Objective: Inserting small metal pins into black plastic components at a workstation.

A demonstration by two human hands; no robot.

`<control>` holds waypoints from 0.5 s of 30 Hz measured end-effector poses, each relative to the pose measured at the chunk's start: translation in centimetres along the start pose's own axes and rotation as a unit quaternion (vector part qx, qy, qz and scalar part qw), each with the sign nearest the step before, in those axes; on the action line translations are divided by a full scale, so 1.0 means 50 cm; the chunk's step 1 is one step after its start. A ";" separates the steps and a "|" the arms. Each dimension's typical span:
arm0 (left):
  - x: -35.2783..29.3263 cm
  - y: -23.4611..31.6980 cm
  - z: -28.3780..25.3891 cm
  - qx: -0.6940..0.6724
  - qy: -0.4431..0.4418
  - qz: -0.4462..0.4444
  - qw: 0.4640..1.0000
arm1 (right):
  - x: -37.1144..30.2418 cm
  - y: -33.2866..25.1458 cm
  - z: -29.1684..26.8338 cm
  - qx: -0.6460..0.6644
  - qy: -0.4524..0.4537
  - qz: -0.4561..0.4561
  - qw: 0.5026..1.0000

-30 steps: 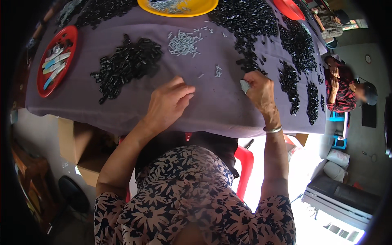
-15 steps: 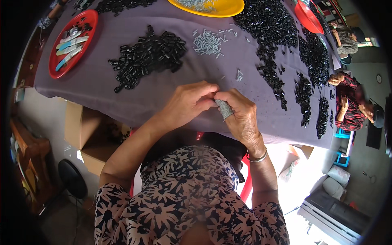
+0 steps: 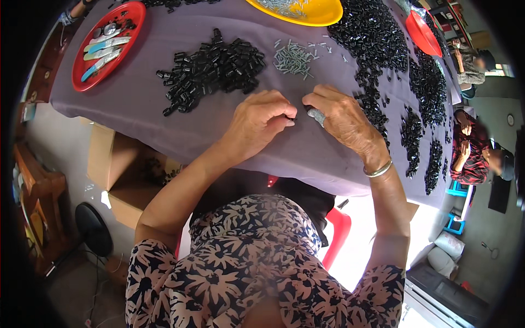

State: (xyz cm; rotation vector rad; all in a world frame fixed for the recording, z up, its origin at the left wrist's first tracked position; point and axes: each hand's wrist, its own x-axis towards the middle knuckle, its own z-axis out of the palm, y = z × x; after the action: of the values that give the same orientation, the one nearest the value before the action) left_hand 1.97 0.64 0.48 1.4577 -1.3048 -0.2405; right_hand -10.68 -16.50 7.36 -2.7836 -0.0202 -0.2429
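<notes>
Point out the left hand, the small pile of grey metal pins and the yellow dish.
left hand (image 3: pixel 257 123), head view, back of the hand.
grey metal pins (image 3: pixel 292 57), head view, middle of the pile.
yellow dish (image 3: pixel 322 16), head view, near rim.

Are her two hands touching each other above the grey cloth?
Apart: the head view shows a strip of cloth between the left hand and right hand.

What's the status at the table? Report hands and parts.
Left hand and right hand together over the purple cloth, pinching a small black part. Black parts pile just beyond. Nothing blocking.
</notes>
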 end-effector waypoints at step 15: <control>0.000 -0.010 0.014 0.146 -0.005 0.022 0.989 | -0.008 -0.012 0.030 0.115 0.019 0.142 0.983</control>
State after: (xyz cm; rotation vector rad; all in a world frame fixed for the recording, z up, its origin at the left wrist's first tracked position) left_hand 1.76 0.12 -0.18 1.6711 -1.4223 -0.0279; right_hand -10.85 -15.41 6.13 -2.5129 0.3349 -0.2074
